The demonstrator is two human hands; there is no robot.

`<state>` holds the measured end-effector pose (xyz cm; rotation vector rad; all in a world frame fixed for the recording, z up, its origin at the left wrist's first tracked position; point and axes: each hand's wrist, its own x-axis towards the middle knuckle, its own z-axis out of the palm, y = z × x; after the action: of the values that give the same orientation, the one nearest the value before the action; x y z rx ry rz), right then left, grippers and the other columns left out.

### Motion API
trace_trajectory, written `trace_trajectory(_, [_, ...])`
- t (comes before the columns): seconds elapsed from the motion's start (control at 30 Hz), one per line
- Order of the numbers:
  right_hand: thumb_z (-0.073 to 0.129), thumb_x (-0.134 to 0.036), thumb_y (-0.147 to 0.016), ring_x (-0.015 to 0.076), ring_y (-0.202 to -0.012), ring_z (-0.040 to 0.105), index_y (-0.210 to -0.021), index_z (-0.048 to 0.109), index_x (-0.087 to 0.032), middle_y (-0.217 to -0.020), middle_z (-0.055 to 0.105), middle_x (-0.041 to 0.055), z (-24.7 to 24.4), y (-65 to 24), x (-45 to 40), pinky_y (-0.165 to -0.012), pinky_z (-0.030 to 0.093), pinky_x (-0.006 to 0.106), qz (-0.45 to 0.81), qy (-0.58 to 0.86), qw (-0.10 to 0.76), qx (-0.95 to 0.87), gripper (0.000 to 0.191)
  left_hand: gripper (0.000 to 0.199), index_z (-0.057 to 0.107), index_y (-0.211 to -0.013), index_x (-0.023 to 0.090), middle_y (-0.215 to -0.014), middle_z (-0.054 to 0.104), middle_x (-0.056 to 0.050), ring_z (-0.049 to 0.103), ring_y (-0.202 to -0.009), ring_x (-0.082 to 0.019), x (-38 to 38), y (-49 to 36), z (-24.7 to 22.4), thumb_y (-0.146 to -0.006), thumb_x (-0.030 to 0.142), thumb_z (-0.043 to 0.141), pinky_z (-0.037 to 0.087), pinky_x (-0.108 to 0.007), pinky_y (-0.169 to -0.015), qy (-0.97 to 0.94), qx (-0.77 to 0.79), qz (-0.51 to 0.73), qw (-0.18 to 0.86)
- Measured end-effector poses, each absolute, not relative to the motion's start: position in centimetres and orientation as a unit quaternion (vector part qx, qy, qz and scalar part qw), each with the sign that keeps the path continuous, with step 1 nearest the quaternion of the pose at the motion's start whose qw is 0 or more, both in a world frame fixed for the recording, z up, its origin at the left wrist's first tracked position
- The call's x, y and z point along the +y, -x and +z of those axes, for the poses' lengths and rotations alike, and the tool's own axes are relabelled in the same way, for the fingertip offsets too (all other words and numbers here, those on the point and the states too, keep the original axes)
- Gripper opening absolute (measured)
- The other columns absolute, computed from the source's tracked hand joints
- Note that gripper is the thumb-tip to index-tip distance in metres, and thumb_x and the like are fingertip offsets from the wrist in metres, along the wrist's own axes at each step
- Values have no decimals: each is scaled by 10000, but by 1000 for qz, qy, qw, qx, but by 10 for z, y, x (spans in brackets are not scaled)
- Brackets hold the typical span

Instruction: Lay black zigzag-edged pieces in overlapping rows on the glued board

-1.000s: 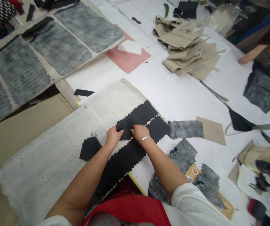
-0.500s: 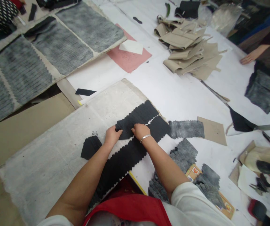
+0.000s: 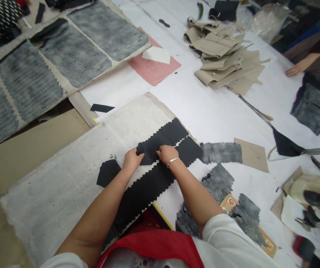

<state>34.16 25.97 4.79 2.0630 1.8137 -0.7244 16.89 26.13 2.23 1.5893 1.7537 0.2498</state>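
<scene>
While the upper black strip (image 3: 165, 133) lay on the pale board (image 3: 93, 149), the left hand (image 3: 132, 160) pinched its near end between thumb and fingers, and the right hand (image 3: 168, 154), fingers curled closed, pinched it farther along. Just beside it lay the lower black strip (image 3: 145, 188).

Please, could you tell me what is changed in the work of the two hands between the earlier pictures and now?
The left hand has moved slightly left over the pale board, apparently drawing the near end of the upper black strip with it. The right hand stays almost in place on this strip. Neither lets go; the beige stack stays put.
</scene>
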Motion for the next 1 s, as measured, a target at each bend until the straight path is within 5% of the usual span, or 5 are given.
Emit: trace_trajectory(1.0, [500,-396,-868,207,-931,616,-935,657,-221,-977,682,71,49,-331,258,-767,459,287,-225,-714,124,651,244,275,658,-945,159,-893,699,-82,638,-863,-214,256,-165,22,-746,345,614,474,-283,-772,-640,687,65,336])
